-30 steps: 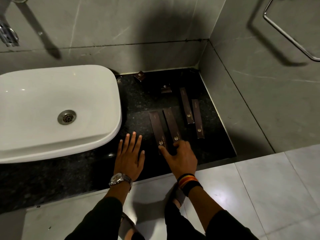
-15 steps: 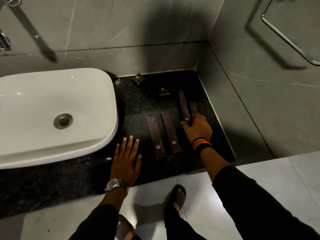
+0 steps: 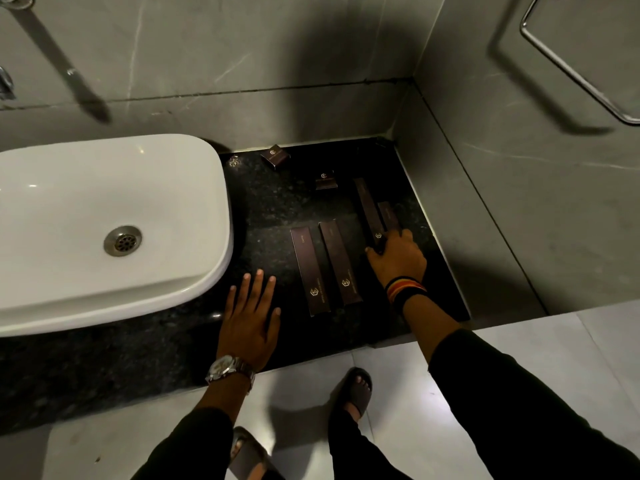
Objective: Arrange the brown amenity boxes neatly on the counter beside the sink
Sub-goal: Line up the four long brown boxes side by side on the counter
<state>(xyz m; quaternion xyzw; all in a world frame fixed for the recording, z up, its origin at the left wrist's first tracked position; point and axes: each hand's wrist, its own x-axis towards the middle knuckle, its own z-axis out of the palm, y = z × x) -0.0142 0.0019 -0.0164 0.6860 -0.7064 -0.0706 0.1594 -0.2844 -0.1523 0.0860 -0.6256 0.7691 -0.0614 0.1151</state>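
Nearest the camera, at about 6 o'clock on the black counter (image 3: pixel 104 368), the left hand (image 3: pixel 251 320) lies flat with its fingers spread, holding nothing. Just past it, toward 12 o'clock, two long brown boxes (image 3: pixel 310 270) lie side by side and nearly parallel, which looks tidied. At 3 o'clock from them the right hand (image 3: pixel 398 259) rests palm down over the near ends of two more long boxes (image 3: pixel 370 211); its fingers curl onto them, though whether they pinch or only press I cannot tell. This pair sits staggered, one reaching farther back. Farther off, toward 11 o'clock, two small square boxes (image 3: pixel 275 155) lie askew and well apart. The sink (image 3: pixel 104 216) fills the 9 o'clock side. Count: four long boxes, two small ones. By my reading, the job is roughly a third done.
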